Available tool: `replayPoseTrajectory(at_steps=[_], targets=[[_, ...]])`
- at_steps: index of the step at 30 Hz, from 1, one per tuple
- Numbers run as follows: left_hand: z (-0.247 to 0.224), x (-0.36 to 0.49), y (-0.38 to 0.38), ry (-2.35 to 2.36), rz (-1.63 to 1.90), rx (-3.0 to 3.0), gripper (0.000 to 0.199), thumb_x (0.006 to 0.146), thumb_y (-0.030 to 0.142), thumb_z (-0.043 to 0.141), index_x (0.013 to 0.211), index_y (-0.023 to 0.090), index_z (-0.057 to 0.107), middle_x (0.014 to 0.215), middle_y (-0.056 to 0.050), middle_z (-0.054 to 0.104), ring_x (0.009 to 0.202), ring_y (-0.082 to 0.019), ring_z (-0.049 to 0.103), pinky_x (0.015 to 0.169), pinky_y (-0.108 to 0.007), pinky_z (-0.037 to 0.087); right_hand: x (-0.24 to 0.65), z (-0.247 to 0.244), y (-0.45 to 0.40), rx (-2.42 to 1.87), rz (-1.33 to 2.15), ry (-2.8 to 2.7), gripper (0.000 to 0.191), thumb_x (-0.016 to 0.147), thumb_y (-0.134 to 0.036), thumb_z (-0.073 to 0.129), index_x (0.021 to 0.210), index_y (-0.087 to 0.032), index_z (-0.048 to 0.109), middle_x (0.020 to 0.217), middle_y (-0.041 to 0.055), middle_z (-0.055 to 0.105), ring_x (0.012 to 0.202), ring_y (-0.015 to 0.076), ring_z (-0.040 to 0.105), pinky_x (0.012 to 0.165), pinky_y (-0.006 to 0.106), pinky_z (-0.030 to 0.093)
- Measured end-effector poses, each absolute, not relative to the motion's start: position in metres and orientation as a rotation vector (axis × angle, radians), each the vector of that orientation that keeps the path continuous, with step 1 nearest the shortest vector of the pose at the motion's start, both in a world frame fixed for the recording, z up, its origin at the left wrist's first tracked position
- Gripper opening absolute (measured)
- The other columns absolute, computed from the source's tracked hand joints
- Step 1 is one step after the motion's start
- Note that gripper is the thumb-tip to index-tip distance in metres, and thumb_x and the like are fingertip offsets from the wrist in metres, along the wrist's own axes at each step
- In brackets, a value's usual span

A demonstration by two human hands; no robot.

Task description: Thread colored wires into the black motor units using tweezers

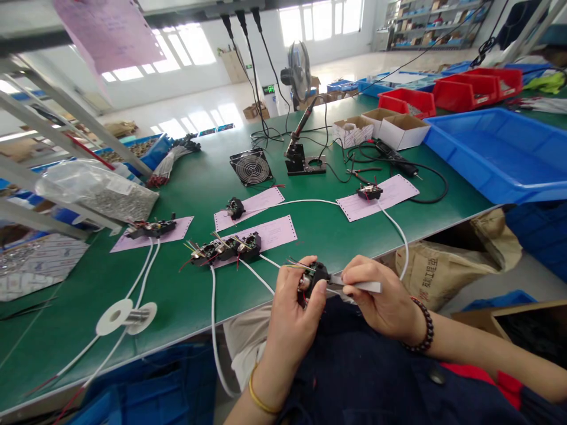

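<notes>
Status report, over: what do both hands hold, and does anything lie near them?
Left hand: holding black wired unit. Right hand: holding flat grey tool, tip at the unit, contact unclear. White cable hanging over table edge, left of both hands.

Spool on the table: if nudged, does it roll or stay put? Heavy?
It would probably roll: the spool seems to rest on its round rims. The white cables that appear to run beneath it might check that. It is likely fairly heavy for its size, since the shiny wire on it looks like metal.
</notes>
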State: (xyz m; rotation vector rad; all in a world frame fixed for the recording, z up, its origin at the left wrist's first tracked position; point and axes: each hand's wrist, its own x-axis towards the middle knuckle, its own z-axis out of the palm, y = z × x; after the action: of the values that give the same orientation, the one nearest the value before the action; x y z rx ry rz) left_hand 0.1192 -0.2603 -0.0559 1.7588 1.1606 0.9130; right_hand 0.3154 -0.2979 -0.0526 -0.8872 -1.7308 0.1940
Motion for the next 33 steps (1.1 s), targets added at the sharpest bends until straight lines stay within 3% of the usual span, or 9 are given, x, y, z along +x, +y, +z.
replayPoseTrajectory(at_steps=[11,18,20,22,24,26,30,33], targets=[[-0.059,0.117,-0.258,1.181,0.904,1.749,0.044,0.102,0.050,0.062,0.135,0.022,0.068,0.110,-0.007,0.065,0.090,-0.022,0.066,0.088,-0.039,0.058,0.318,-0.046,-0.293,-0.856,0.095,-1.886,0.014,0.117,-0.031,0.046,0.109,-0.024,0.054,0.085,0.0044,0.068,0.071,0.0201,0.062,0.066,0.031,0.053],[-0.060,0.116,-0.257,1.159,0.894,1.746,0.042,0.104,0.049,0.062,0.139,0.026,0.067,0.112,-0.007,0.065,0.092,-0.022,0.066,0.091,-0.039,0.056,0.320,-0.055,-0.288,-0.822,0.222,-1.812,0.014,0.117,-0.033,0.048,0.110,-0.024,0.057,0.086,0.0033,0.066,0.075,0.0198,0.062,0.070,0.031,0.051],[-0.062,0.115,-0.255,1.136,0.899,1.770,0.040,0.105,0.046,0.061,0.140,0.027,0.066,0.116,-0.007,0.064,0.098,-0.023,0.065,0.095,-0.040,0.054,0.320,-0.059,-0.284,-0.836,0.434,-1.660,0.018,0.116,-0.038,0.052,0.107,-0.024,0.060,0.087,0.0028,0.065,0.076,0.0187,0.062,0.070,0.030,0.051],[-0.064,0.114,-0.252,1.071,0.920,1.826,0.038,0.106,0.044,0.061,0.141,0.029,0.066,0.117,-0.006,0.064,0.100,-0.023,0.063,0.095,-0.040,0.052,0.320,-0.063,-0.277,-0.856,0.950,-1.302,0.028,0.111,-0.048,0.062,0.100,-0.023,0.062,0.081,0.0007,0.063,0.069,0.0161,0.060,0.065,0.026,0.049],[-0.066,0.114,-0.248,0.944,0.945,1.879,0.039,0.106,0.044,0.061,0.142,0.031,0.065,0.114,-0.005,0.062,0.099,-0.023,0.061,0.092,-0.038,0.051,0.321,-0.067,-0.266,-0.827,1.471,-0.900,0.041,0.100,-0.060,0.073,0.091,-0.021,0.060,0.068,-0.0029,0.057,0.056,0.0131,0.051,0.054,0.023,0.043],[-0.067,0.115,-0.243,0.810,0.961,1.882,0.040,0.107,0.047,0.060,0.144,0.032,0.064,0.111,-0.005,0.060,0.099,-0.024,0.060,0.090,-0.037,0.051,0.322,-0.072,-0.254,-0.780,1.755,-0.698,0.050,0.090,-0.066,0.080,0.085,-0.021,0.057,0.058,-0.0059,0.050,0.047,0.0109,0.041,0.046,0.021,0.037],[-0.069,0.125,-0.228,0.766,0.964,1.834,0.038,0.109,0.049,0.059,0.143,0.033,0.065,0.109,-0.004,0.059,0.100,-0.023,0.059,0.090,-0.034,0.050,0.330,-0.077,-0.233,-0.780,1.823,-0.635,0.055,0.084,-0.068,0.085,0.083,-0.020,0.058,0.057,-0.0052,0.053,0.046,0.0095,0.041,0.046,0.019,0.036],[-0.073,0.132,-0.218,0.897,0.976,1.812,0.036,0.109,0.046,0.058,0.142,0.032,0.065,0.113,-0.003,0.061,0.100,-0.021,0.058,0.092,-0.032,0.047,0.342,-0.073,-0.224,-0.833,1.552,-0.708,0.051,0.091,-0.066,0.083,0.086,-0.020,0.061,0.065,-0.0032,0.060,0.055,0.0098,0.052,0.053,0.018,0.042]])
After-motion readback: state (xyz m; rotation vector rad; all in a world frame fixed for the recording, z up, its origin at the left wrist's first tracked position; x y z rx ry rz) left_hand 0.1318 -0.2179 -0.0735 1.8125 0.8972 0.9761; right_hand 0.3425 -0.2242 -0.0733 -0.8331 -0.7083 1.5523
